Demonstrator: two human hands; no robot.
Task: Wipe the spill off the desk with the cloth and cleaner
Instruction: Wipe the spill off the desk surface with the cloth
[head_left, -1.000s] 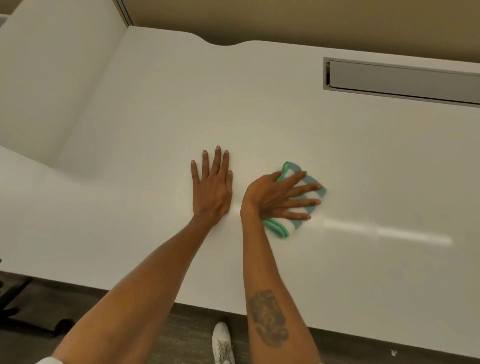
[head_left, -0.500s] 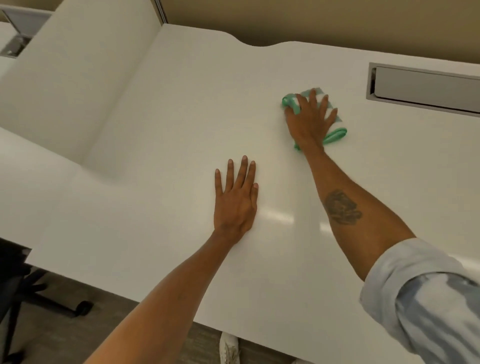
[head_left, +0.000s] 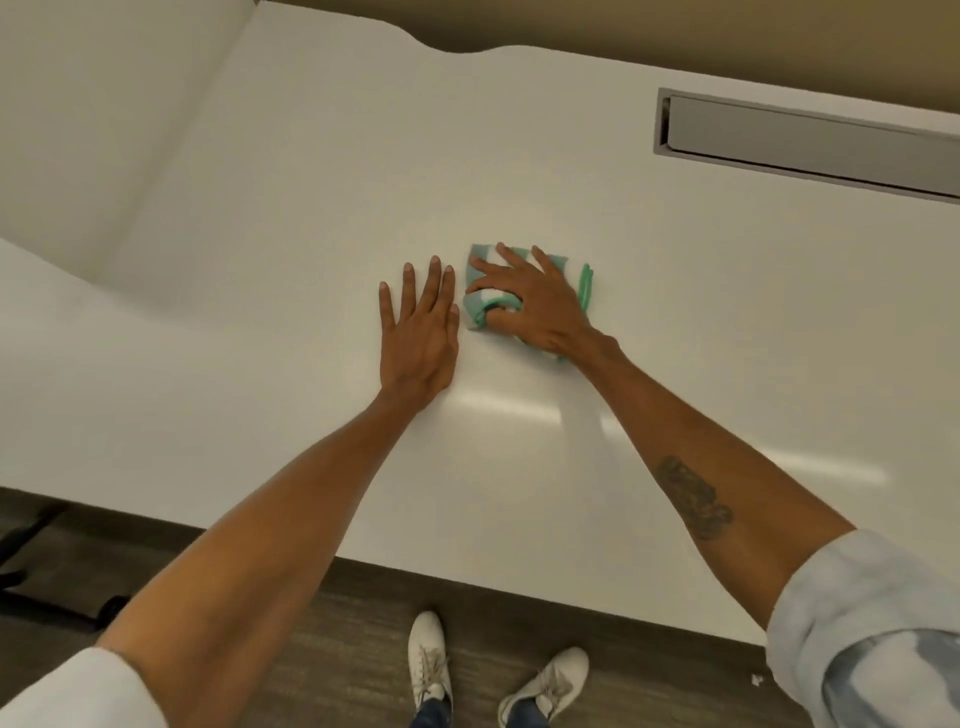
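Note:
A folded green and white cloth (head_left: 479, 303) lies on the white desk (head_left: 260, 260) near its middle. My right hand (head_left: 530, 306) presses down on the cloth, fingers spread over it and the thumb tucked against its left edge. My left hand (head_left: 418, 332) rests flat on the desk just left of the cloth, fingers together, holding nothing. No spill shows on the desk surface. No cleaner bottle is in view.
A grey recessed cable tray (head_left: 805, 143) is set into the desk at the back right. A white side panel (head_left: 93, 130) rises on the left. The desk's front edge runs above dark floor, where two white shoes (head_left: 431, 660) stand.
My right hand has pulled the cloth back from the far part of the desk to a spot right beside my left hand. The left hand stays flat on the desk.

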